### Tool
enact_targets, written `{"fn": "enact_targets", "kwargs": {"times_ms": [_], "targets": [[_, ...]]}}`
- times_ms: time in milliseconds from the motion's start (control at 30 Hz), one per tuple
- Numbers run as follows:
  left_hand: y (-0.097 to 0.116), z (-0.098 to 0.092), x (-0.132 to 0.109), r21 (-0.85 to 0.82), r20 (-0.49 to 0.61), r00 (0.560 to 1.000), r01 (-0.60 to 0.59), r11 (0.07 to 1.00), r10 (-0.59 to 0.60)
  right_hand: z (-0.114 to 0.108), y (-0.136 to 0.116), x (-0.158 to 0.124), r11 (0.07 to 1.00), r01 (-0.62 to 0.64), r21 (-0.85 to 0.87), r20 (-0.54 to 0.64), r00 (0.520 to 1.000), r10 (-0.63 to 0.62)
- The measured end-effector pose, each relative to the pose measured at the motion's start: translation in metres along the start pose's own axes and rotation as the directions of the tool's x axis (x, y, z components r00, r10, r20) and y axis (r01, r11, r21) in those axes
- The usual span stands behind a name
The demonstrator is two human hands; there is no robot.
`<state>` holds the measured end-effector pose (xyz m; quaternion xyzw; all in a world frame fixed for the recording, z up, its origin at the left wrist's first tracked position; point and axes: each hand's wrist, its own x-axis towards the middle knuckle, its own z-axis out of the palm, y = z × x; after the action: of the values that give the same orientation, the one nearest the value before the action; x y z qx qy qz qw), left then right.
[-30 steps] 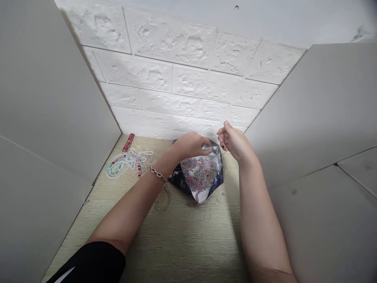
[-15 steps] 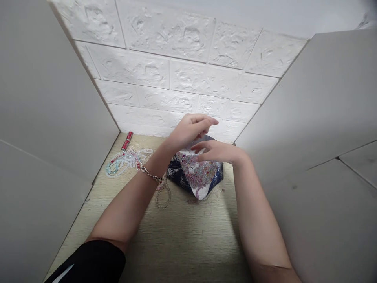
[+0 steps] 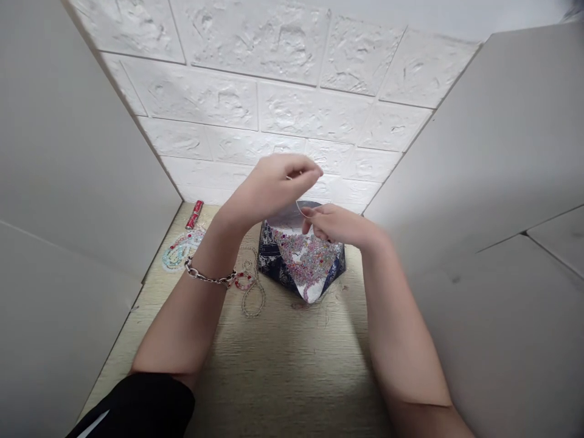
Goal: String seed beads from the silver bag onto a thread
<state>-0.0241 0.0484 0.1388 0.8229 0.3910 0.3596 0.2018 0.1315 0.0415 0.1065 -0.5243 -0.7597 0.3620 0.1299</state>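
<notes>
Stringing status, judged from this one view:

- Left hand is raised at 12 o'clock of the folded paper box, fingertips pinched shut on a thin clear thread.
- Right hand is just above the box's far rim at 1 o'clock, fingers narrow and pinching the thread's lower end. Can't tell if a bead sits between them.
- The thread bows in a short arc between the hands. No beads visible on it, so this strand looks barely begun.
- The box on the wooden table is heaped with small pink and mixed beads, so plenty of stock remains.
- Looks done: a pile of bead strands at 9 o'clock of the box and a beaded loop at 8 o'clock.
- Red tube at 10 o'clock, untouched.
</notes>
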Motion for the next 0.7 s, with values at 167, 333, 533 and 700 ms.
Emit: {"fn": "enact_targets", "kwargs": {"times_ms": [167, 333, 533, 700], "targets": [[-0.015, 0.008, -0.001, 0.331, 0.327, 0.937, 0.005, 0.944, -0.12, -0.013, 0.01, -0.006, 0.977, -0.007, 0.214, -0.158, 0.987, 0.042], [-0.026, 0.024, 0.005, 0.478, 0.556, 0.777, -0.007, 0.878, -0.297, -0.02, 0.014, -0.008, 0.92, 0.013, 0.391, -0.33, 0.936, 0.127], [-0.032, 0.065, 0.008, 0.585, 0.664, 0.598, -0.041, 0.81, -0.449, -0.023, 0.008, -0.009, 0.901, 0.109, 0.42, -0.468, 0.876, 0.112], [-0.025, 0.084, 0.004, 0.635, 0.64, 0.583, -0.034, 0.772, -0.5, -0.021, 0.008, -0.01, 0.973, 0.029, 0.229, -0.428, 0.901, 0.074]]}}
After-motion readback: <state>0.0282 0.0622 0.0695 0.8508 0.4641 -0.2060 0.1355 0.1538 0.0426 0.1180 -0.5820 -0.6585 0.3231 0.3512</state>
